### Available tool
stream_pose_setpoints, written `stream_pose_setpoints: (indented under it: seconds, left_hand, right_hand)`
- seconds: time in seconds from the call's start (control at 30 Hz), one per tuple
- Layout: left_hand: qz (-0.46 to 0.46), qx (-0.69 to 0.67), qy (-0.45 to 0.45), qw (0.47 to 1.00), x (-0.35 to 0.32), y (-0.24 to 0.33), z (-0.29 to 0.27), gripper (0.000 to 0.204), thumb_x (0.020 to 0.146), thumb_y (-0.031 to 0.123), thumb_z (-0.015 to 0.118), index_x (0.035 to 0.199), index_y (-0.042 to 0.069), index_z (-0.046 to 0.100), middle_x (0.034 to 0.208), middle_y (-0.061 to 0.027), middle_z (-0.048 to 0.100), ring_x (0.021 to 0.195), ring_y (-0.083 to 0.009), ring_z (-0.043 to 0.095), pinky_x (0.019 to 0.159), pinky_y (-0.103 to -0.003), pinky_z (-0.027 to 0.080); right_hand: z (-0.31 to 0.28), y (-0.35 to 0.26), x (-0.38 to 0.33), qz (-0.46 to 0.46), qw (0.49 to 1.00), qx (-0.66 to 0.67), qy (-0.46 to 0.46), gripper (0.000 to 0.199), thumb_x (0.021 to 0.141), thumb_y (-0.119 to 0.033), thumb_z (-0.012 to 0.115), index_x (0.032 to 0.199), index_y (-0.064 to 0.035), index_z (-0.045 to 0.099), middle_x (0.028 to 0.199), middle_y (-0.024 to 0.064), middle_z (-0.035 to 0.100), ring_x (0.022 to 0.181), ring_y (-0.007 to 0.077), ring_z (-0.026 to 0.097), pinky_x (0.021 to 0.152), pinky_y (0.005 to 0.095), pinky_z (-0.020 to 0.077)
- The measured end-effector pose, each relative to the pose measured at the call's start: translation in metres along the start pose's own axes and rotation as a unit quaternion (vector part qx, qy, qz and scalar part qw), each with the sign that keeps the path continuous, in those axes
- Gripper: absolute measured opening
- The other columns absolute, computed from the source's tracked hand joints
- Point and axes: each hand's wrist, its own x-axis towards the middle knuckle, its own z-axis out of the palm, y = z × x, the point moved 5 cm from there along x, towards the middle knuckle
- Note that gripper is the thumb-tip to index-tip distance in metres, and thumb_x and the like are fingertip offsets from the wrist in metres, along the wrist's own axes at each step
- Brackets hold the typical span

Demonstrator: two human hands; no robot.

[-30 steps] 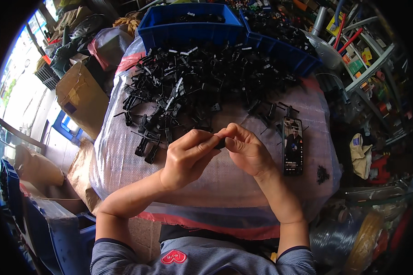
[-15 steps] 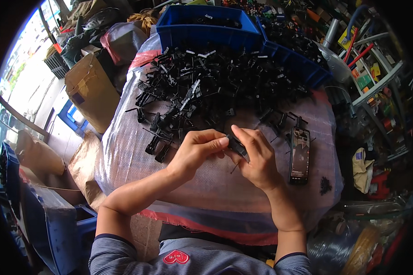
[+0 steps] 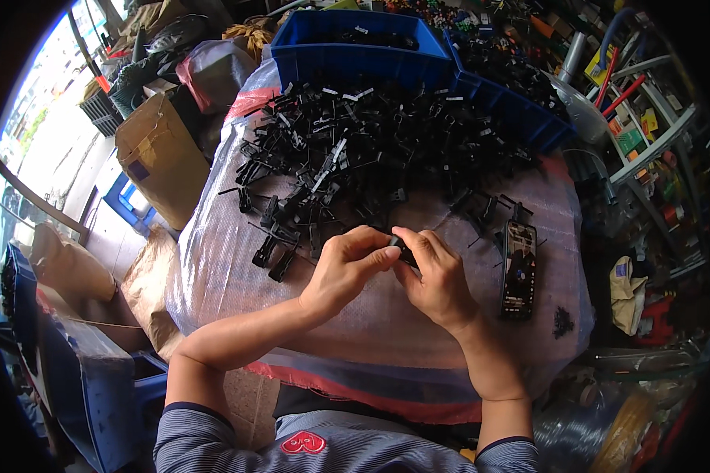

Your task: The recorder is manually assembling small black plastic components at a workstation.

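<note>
Clad in a striped grey shirt (image 3: pixel 355 449) with a red heart-shaped patch (image 3: pixel 304 442), at the bottom of the frame. Reaching inward with bare forearms over pale, pinkish woven sheeting (image 3: pixel 213 276), edged in red along its near side. Bringing left hand (image 3: pixel 345 272) and right hand (image 3: pixel 439 288) together at the centre of the frame, with the grip of each narrow and closed on a small black part (image 3: pixel 405 251), half hidden by the fingers. Set to the right of centre, beside the right hand, with a phone (image 3: pixel 519 268) lying face up, its screen lit, and with a cluster of tiny dark bits (image 3: pixel 563 322) near its lower right. Spread beyond the hands, across upper centre, with a broad heap of black parts (image 3: pixel 371 142), tangled and overlapping. Backed at the top of the frame by a blue bin (image 3: pixel 359 67) and, to its right, a second blue bin (image 3: pixel 513 114), both with dark pieces inside. Flanked by a tall brown sack (image 3: pixel 162 158) at upper left and metal framing (image 3: pixel 647 154) at upper right
</note>
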Motion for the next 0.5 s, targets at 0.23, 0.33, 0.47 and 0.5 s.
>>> stream_pose_setpoints:
  seconds: [0.23, 0.33, 0.47, 0.5]
  left_hand:
    - [0.080, 0.038, 0.004, 0.996, 0.002, 0.008, -0.005, 0.016, 0.084, 0.014, 0.062, 0.087, 0.000, 0.054, 0.084, -0.0011, 0.051, 0.074, -0.0061, 0.046, 0.065, -0.021, 0.039]
    - [0.068, -0.069, 0.048, 0.994, 0.010, 0.013, -0.021, 0.017, 0.081, 0.008, 0.061, 0.076, 0.006, 0.045, 0.100, -0.0109, 0.059, 0.086, -0.0152, 0.057, 0.069, -0.024, 0.046]
    - [0.015, -0.261, 0.030, 0.965, 0.025, 0.014, -0.028, 0.013, 0.078, 0.004, 0.055, 0.088, 0.006, 0.047, 0.081, -0.0082, 0.060, 0.074, -0.0184, 0.060, 0.066, -0.029, 0.047]
    - [0.015, -0.261, 0.029, 0.965, 0.024, 0.016, -0.028, 0.013, 0.078, 0.004, 0.055, 0.088, 0.006, 0.047, 0.081, -0.0082, 0.060, 0.074, -0.0184, 0.060, 0.066, -0.029, 0.047]
  right_hand:
    - [0.003, -0.001, 0.008, 0.024, 0.999, 0.010, -0.041, 0.041, 0.068, 0.002, 0.065, 0.107, -0.0014, 0.054, 0.091, 0.0139, 0.057, 0.083, 0.0313, 0.057, 0.070, 0.0353, 0.0466]
    - [-0.015, 0.027, 0.010, 0.079, 0.994, -0.073, -0.024, 0.048, 0.069, -0.005, 0.068, 0.114, -0.0027, 0.052, 0.107, 0.0107, 0.055, 0.102, 0.0304, 0.049, 0.086, 0.0370, 0.0399]
    - [-0.043, 0.094, -0.015, 0.207, 0.929, -0.304, -0.047, 0.036, 0.070, -0.006, 0.067, 0.103, -0.0037, 0.055, 0.102, 0.0097, 0.056, 0.095, 0.0298, 0.049, 0.081, 0.0375, 0.0403]
    - [-0.040, 0.098, -0.014, 0.200, 0.935, -0.288, -0.058, 0.031, 0.070, -0.005, 0.067, 0.098, -0.0045, 0.055, 0.098, 0.0093, 0.055, 0.093, 0.0291, 0.049, 0.080, 0.0375, 0.0402]
